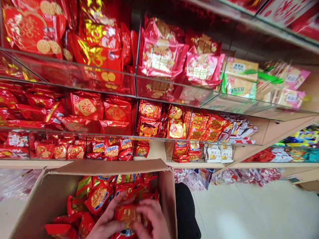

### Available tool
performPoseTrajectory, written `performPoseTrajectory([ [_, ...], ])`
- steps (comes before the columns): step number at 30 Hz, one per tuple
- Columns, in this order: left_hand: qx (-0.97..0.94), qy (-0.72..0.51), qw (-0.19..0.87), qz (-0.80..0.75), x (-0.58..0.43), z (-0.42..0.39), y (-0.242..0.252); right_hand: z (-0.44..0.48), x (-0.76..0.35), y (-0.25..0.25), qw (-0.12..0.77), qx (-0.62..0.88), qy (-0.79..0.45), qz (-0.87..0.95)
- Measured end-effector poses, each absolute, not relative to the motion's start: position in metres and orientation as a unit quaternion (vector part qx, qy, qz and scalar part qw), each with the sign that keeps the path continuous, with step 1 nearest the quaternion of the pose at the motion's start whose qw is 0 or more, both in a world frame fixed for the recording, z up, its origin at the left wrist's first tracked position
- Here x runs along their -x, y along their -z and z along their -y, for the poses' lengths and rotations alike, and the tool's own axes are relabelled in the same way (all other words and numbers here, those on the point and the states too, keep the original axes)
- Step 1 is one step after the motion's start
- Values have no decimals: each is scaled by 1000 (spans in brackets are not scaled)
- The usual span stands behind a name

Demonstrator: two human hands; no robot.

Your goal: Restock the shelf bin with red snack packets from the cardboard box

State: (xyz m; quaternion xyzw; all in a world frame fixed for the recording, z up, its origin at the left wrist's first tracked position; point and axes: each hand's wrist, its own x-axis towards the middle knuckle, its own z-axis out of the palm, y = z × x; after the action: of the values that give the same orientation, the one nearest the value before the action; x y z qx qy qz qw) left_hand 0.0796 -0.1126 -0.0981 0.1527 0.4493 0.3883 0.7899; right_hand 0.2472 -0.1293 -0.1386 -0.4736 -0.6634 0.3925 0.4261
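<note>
A red snack packet [127, 214] is held inside the cardboard box [107, 167], near the box's right wall and above more red packets [98, 198]. It is gripped between the fingers of the left hand [108, 215] and the right hand [153, 214], which are both bent around it. If the shiny wrap is held too loosely, the packet could be dropped back into the box. If it is squeezed too hard, the snack inside could be cracked. The right hand could be bumped, as little room is left beside the box's right wall.

What the box is stood on cannot be seen. To its right, a pale, shiny floor [239, 205] is shown. Behind it, shelves [269, 132] are packed with snacks, mostly red, with pink packets [161, 58] higher up.
</note>
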Motion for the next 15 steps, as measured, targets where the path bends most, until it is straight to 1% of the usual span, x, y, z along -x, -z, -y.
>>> performPoseTrajectory([
  [3,-209,-404,770,-448,-86,116,85,129,-248,121,441,550,-532,469],
  [5,-237,-408,761,-444,-91,116,80,125,-248,114,450,538,-616,359],
  [7,-251,-407,761,-439,-93,115,79,121,-248,110,464,511,-657,304],
  [9,-263,-411,746,-452,-92,115,81,119,-248,109,468,492,-670,301],
  [12,-290,-392,729,-481,-88,115,91,120,-249,112,467,496,-643,350],
  [15,-322,-401,711,-480,-87,114,96,122,-252,112,422,496,-618,440],
])
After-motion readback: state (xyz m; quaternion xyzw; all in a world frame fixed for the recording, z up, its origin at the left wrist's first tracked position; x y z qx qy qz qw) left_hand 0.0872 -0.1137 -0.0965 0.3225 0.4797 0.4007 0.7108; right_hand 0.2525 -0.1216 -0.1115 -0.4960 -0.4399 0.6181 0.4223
